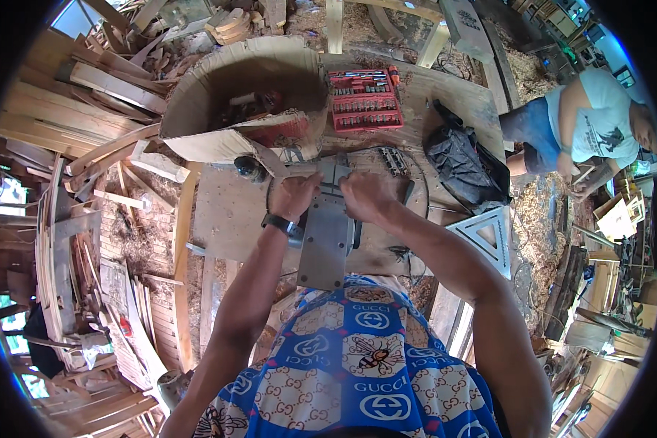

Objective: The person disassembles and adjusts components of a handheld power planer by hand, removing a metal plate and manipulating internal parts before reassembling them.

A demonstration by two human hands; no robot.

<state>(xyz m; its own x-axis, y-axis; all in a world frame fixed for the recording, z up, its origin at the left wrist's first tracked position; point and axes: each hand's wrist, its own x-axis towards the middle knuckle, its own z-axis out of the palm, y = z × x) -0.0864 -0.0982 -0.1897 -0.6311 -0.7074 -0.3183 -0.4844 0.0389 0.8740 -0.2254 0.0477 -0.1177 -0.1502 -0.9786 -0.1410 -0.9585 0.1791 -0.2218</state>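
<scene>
On the workbench in front of me lies a grey metal tool with a long flat plate [323, 244], which looks like an upturned electric hand planer. Its far end has a crosswise slot between two metal sections. My left hand [297, 196], wearing a dark wristwatch, is closed against the left side of that slot. From the right, my right hand [371, 196] closes on the opposite side, thumb and fingers bent. Whatever small part the fingertips may pinch is hidden. The near end of the plate reaches my patterned blue shirt [376, 350].
A torn cardboard box [219, 142] stands far left on the workbench [230, 219]. Beyond my hands lies a red case of bits and sockets [367, 120]. On the right are a black bag [463, 164] and a metal set square [489, 237]. A person [588, 124] works at right.
</scene>
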